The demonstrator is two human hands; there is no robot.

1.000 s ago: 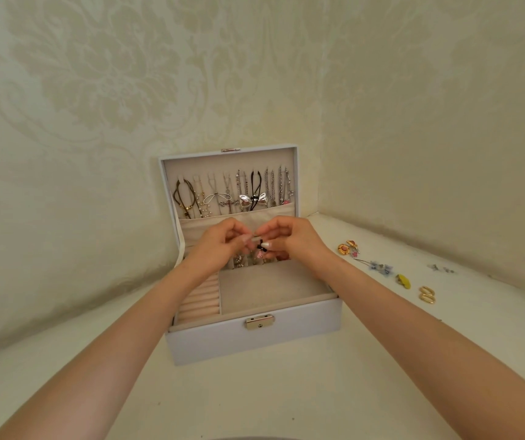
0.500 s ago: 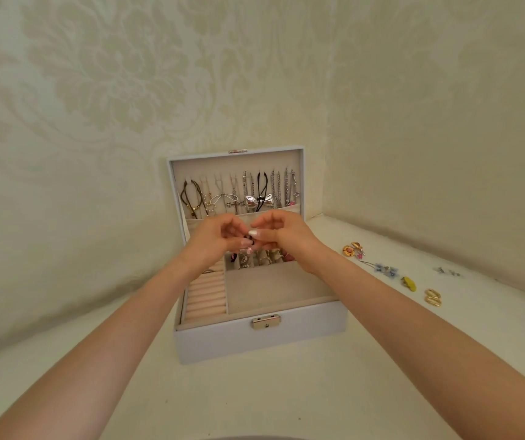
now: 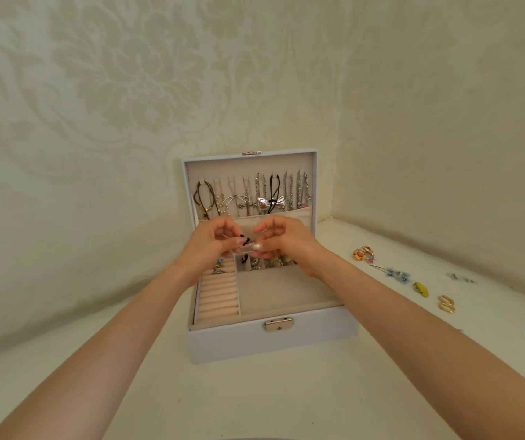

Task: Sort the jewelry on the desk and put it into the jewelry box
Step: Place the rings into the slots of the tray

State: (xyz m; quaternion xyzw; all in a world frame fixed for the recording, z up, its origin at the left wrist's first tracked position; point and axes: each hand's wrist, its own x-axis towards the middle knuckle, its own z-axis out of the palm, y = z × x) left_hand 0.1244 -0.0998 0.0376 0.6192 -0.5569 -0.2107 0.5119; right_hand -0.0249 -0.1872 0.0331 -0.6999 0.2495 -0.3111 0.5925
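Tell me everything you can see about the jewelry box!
The pale box stands open on the desk, lid upright. Necklaces hang in a row inside the lid. The beige lining has ring rolls at left, an empty big tray, small full pockets behind. A gold clasp sits in front.

One head-worn wide-angle view, looking forward and down into a desk corner.

I see everything from the person's own eye line. Both forearms enter from the bottom corners and run up to the left hand [image 3: 213,246] and right hand [image 3: 281,241], which meet near frame centre. The open jewelry box [image 3: 270,341] sits near and square-on, its raised lid facing me. The desk [image 3: 254,404] fills the lower frame, and two patterned walls [image 3: 112,90] bend with the lens above. Loose jewelry [image 3: 397,276] lies right of centre. The small black piece [image 3: 247,241] pinched between the hands is too small to make out. With only this one view, nothing overlaps.
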